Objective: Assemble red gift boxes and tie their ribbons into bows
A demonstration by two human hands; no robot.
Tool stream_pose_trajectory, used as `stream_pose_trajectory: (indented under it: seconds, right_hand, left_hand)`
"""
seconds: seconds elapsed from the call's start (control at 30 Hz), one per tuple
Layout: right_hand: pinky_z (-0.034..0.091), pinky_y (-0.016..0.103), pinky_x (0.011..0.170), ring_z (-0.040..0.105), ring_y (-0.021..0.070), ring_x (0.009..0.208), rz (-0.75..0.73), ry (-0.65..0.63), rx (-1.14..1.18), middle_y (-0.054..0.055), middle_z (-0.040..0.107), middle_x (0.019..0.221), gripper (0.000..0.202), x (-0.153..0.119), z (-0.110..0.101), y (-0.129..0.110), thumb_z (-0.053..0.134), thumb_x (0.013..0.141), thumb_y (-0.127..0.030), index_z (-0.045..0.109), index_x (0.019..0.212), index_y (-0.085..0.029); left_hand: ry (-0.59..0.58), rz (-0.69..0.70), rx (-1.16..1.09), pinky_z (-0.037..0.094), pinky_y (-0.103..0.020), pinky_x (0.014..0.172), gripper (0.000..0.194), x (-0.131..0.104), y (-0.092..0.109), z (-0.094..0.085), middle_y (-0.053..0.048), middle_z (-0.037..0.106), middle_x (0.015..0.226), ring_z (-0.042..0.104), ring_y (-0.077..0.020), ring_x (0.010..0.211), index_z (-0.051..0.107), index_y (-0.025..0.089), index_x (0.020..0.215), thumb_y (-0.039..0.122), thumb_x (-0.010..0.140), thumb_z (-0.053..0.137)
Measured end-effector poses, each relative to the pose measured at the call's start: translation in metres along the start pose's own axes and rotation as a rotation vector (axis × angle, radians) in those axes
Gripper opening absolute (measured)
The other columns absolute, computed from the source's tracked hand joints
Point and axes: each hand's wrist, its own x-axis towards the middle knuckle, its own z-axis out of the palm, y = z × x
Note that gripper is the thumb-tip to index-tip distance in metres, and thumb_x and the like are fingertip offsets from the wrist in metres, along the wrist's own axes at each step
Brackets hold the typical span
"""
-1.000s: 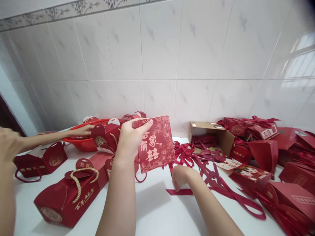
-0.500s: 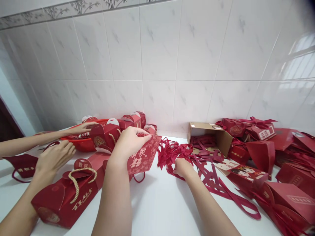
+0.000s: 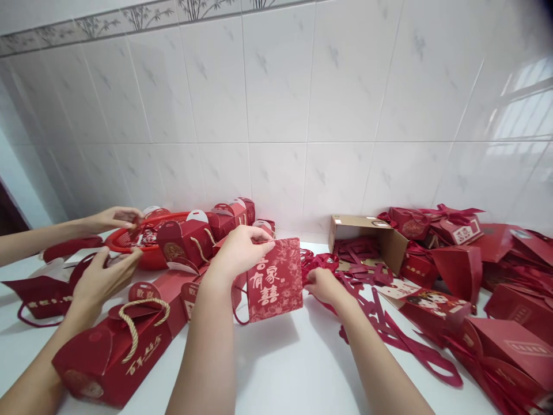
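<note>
My left hand (image 3: pixel 242 253) pinches the top edge of a red gift bag (image 3: pixel 276 285) with pale lettering and a flower print. The bag is held upright over the white table, with a dark red cord loop at its lower left. Beside the bag's right edge, my right hand (image 3: pixel 324 286) is closed, fingertips together, on a dark red ribbon (image 3: pixel 329 309) that trails behind the hand. The fingertips are partly hidden. Just behind lies a tangled heap of ribbons (image 3: pixel 318 261), and more flat ribbons (image 3: pixel 380 323) spread to the right.
An open cardboard box (image 3: pixel 395 249) with ribbons stands by the tiled wall. Red gift boxes (image 3: pixel 458 271) crowd the right side; rope-handled boxes (image 3: pixel 142 346) stand at left. Another person's hands (image 3: pixel 114 219) work near a red basket (image 3: pixel 158 256) of small packets.
My left hand has moved right with the bag, whose front now faces me more squarely. My right hand has lifted slightly from the ribbon heap. The other person's hands have shifted near the basket.
</note>
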Motion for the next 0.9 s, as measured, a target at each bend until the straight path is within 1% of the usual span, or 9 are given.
stream_pose_trajectory:
  seconds: [0.07, 0.23, 0.33, 0.43, 0.5, 0.57, 0.73, 0.83, 0.9]
  right_hand:
    - [0.048, 0.03, 0.075, 0.066, 0.0196, 0.079, -0.029, 0.129, 0.093, 0.009, 0.073, 0.08, 0.014, -0.004, -0.019, 0.0, 0.058, 0.082, -0.013, 0.07, 0.076, -0.014]
    - [0.049, 0.028, 0.084, 0.068, 0.0187, 0.091, -0.101, 0.4, 0.329, 0.011, 0.074, 0.099, 0.022, -0.024, -0.06, -0.007, 0.051, 0.086, -0.019, 0.069, 0.097, -0.013]
    - [0.052, 0.029, 0.083, 0.069, 0.0186, 0.091, -0.182, 0.466, 0.541, 0.011, 0.073, 0.101, 0.026, -0.037, -0.072, -0.016, 0.053, 0.086, -0.029, 0.066, 0.101, -0.013]
    - [0.056, 0.033, 0.073, 0.071, 0.0199, 0.079, -0.239, 0.478, 0.877, 0.01, 0.074, 0.09, 0.03, -0.048, -0.081, -0.023, 0.065, 0.078, -0.037, 0.061, 0.098, -0.014]
    - [0.056, 0.032, 0.067, 0.07, 0.018, 0.068, -0.246, 0.496, 1.018, 0.005, 0.074, 0.078, 0.04, -0.054, -0.087, -0.026, 0.072, 0.073, -0.036, 0.053, 0.103, -0.018]
    - [0.056, 0.032, 0.067, 0.07, 0.0166, 0.066, -0.282, 0.57, 1.077, 0.0, 0.074, 0.073, 0.045, -0.062, -0.093, -0.026, 0.074, 0.073, -0.033, 0.047, 0.107, -0.021]
    - [0.054, 0.037, 0.087, 0.067, 0.0204, 0.102, -0.477, 0.908, 1.019, 0.005, 0.072, 0.101, 0.017, -0.086, -0.11, -0.032, 0.059, 0.084, -0.019, 0.063, 0.1, -0.021]
    - [0.051, 0.042, 0.092, 0.06, 0.0228, 0.115, -0.608, 1.164, 0.974, 0.004, 0.067, 0.114, 0.033, -0.104, -0.12, -0.039, 0.053, 0.081, -0.008, 0.064, 0.108, -0.023]
    - [0.049, 0.043, 0.094, 0.056, 0.024, 0.12, -0.667, 1.399, 0.891, 0.005, 0.065, 0.12, 0.043, -0.114, -0.126, -0.041, 0.051, 0.077, -0.004, 0.062, 0.115, -0.022]
  left_hand:
    - [-0.006, 0.012, -0.023, 0.035, -0.025, 0.049, 0.018, 0.001, 0.0, 0.002, -0.002, 0.064, 0.062, 0.052, -0.0154, 0.052, 0.071, 0.02, 0.068, 0.037, 0.069, 0.066]
    - [0.005, 0.048, 0.003, 0.036, -0.026, 0.051, 0.018, 0.003, -0.002, 0.009, -0.002, 0.063, 0.06, 0.053, -0.0161, 0.053, 0.071, 0.021, 0.068, 0.037, 0.07, 0.065]
    - [-0.004, 0.067, 0.024, 0.041, -0.027, 0.056, 0.019, 0.004, -0.002, 0.015, -0.005, 0.068, 0.068, 0.061, -0.0198, 0.064, 0.071, 0.02, 0.069, 0.037, 0.071, 0.063]
    - [-0.093, 0.044, 0.094, 0.044, -0.029, 0.059, 0.021, 0.006, -0.002, 0.022, -0.006, 0.071, 0.076, 0.064, -0.0208, 0.068, 0.071, 0.02, 0.074, 0.037, 0.074, 0.058]
    - [-0.164, 0.02, 0.143, 0.045, -0.029, 0.059, 0.019, 0.008, -0.002, 0.026, -0.005, 0.071, 0.075, 0.065, -0.0206, 0.067, 0.071, 0.02, 0.076, 0.035, 0.073, 0.059]
    - [-0.218, 0.009, 0.176, 0.045, -0.028, 0.06, 0.017, 0.01, -0.001, 0.031, -0.004, 0.071, 0.074, 0.066, -0.0206, 0.068, 0.072, 0.02, 0.077, 0.031, 0.07, 0.061]
    - [-0.313, 0.006, 0.264, 0.045, -0.026, 0.06, 0.019, 0.013, 0.0, 0.037, -0.004, 0.072, 0.083, 0.065, -0.02, 0.075, 0.072, 0.02, 0.082, 0.029, 0.071, 0.059]
    - [-0.403, 0.008, 0.322, 0.043, -0.026, 0.058, 0.015, 0.012, 0.001, 0.038, -0.003, 0.071, 0.078, 0.064, -0.0192, 0.072, 0.072, 0.02, 0.076, 0.026, 0.068, 0.061]
    - [-0.466, 0.008, 0.356, 0.042, -0.025, 0.058, 0.012, 0.012, 0.001, 0.039, -0.002, 0.071, 0.074, 0.063, -0.0184, 0.069, 0.071, 0.02, 0.072, 0.023, 0.065, 0.062]
